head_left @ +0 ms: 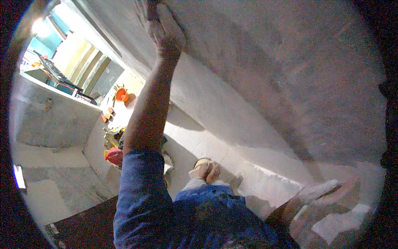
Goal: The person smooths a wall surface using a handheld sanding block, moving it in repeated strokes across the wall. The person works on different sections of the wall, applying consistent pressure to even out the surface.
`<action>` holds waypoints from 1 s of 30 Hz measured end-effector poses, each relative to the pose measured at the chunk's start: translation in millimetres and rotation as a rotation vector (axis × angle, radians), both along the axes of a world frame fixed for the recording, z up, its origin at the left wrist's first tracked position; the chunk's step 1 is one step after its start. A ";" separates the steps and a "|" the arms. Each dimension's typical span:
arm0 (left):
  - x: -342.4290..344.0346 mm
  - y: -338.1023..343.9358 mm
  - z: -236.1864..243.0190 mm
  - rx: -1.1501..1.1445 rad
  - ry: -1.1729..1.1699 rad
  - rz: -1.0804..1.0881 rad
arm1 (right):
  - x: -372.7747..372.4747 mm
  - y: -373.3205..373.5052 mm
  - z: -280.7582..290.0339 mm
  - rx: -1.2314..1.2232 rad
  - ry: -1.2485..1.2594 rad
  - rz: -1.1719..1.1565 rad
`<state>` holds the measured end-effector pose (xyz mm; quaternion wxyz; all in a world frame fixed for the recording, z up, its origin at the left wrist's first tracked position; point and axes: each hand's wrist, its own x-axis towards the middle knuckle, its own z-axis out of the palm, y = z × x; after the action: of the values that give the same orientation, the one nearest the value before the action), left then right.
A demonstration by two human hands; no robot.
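My left hand (169, 36) reaches up to the grey plastered wall (265, 74). Its fingers are closed round a small dark reddish-brown thing (153, 11), cut off by the top edge; its kind is not clear. Low on the right, my right hand (317, 191) is coated in pale dust. Its fingers look stretched out along the wall's lower part, and nothing shows in them. Both the wall and this hand are grainy and dim.
Below me are my feet (209, 171) on a pale tiled floor (186, 139). Left of my arm lie a red bundle (114, 156) and brick pieces (107, 114); beyond stands an orange bucket (122, 95). A low grey partition (54, 112) and a lit doorway are at far left.
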<state>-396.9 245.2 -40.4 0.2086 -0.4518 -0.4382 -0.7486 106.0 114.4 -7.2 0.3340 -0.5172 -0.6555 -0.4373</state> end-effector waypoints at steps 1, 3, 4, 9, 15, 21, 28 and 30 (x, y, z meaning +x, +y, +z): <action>2.8 -6.1 -0.2 -0.063 0.017 0.083 | 5.2 -1.2 3.6 -0.028 0.069 0.038; 12.8 -22.1 1.2 -0.139 0.048 0.170 | 18.4 5.5 2.4 0.002 0.304 0.175; 19.3 -30.6 2.4 -0.152 0.061 0.174 | 26.3 14.5 -2.3 0.056 0.470 0.275; 41.9 -44.6 14.9 -0.220 0.136 0.385 | 47.6 57.2 -29.1 0.311 0.524 0.325; -86.1 -6.2 137.2 0.033 -0.017 0.119 | 64.8 89.9 -31.0 0.425 0.277 0.156; 32.0 -61.7 73.4 -0.388 -0.008 0.284 | 58.6 72.6 -28.4 0.470 0.244 0.271; -35.0 -15.6 60.0 -0.364 0.043 0.225 | 60.1 70.3 -23.9 0.462 0.156 0.146; -93.2 -1.8 60.1 -0.253 -0.057 0.211 | 63.5 75.7 -25.6 0.485 0.158 0.209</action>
<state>-490.1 243.3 19.7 0.2149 -0.4043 -0.5799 -0.6739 169.5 190.1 -32.9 0.5415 -0.3842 -0.5535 -0.5027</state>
